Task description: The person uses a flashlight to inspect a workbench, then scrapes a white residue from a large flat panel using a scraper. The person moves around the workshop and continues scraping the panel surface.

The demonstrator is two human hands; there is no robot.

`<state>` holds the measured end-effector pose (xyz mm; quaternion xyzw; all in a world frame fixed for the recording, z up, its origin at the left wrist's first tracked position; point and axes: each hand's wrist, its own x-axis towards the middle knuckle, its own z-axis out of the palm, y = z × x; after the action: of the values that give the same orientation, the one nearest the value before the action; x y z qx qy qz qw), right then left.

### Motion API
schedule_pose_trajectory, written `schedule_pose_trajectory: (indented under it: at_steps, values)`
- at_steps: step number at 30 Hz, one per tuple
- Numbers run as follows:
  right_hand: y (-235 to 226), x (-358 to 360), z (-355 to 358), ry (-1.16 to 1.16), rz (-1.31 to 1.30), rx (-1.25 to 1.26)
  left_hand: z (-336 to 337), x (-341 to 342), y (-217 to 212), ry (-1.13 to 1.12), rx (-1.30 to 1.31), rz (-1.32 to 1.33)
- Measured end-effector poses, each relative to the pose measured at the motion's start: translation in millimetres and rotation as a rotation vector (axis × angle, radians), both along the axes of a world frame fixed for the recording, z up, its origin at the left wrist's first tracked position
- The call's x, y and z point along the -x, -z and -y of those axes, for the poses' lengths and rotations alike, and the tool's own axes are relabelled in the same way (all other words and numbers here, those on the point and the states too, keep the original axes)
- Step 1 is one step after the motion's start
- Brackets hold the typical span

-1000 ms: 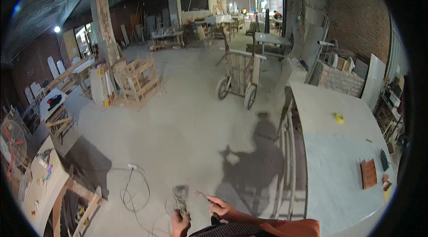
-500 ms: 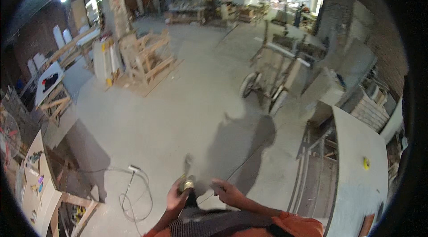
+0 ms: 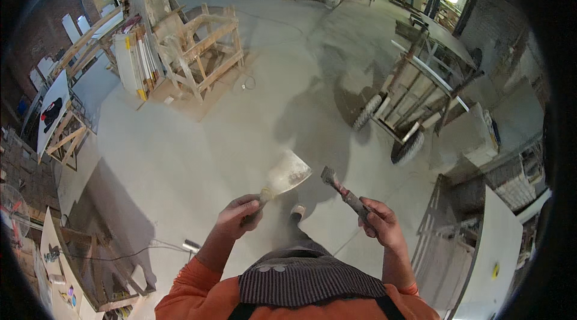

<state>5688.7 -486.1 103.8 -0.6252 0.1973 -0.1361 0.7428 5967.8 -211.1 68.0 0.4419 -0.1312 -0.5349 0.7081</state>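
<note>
My left hand point(image 3: 238, 216) is closed round the handle of a putty knife point(image 3: 288, 174). Its broad, pale, dusty blade points up and to the right, over the floor. My right hand point(image 3: 382, 224) grips the dark handle of a narrow scraper-like tool point(image 3: 345, 192) with a reddish neck and a small dark head; its exact kind is unclear. That tool slants up to the left. The two tools are apart, with the head of the right one close to the putty knife's blade. One foot point(image 3: 299, 209) shows below, between the hands.
A two-wheeled cart point(image 3: 415, 92) stands ahead to the right. A wooden frame point(image 3: 231, 49) sits beside a pillar at the far left. A work table point(image 3: 57, 248) with small tools is at near left, a pale board point(image 3: 490, 260) at near right. A cable point(image 3: 135, 254) crosses the floor.
Both hands have risen and spread apart, bringing the two tools into clear view. The view has shifted forward and tilted down, so the cart and wooden frame appear nearer.
</note>
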Motion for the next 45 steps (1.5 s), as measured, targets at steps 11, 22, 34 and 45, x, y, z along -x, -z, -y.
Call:
schedule_pose_trajectory:
  at_steps: [11,22,34,45]
  values:
    - [-19,-229,245,-0.183,0.067,-0.091,184,-239,-51,-0.077,-0.159,0.078]
    - [-9,-449,434,-0.07,-0.068,-0.006,398,-464,-8,0.21,-0.27,0.095]
    - [2,-567,639,0.32,-0.121,-0.23,742,-670,8,0.651,-0.344,0.133]
    - [19,-665,945,0.424,0.168,-0.207,1069,-720,2,0.537,-0.289,0.265]
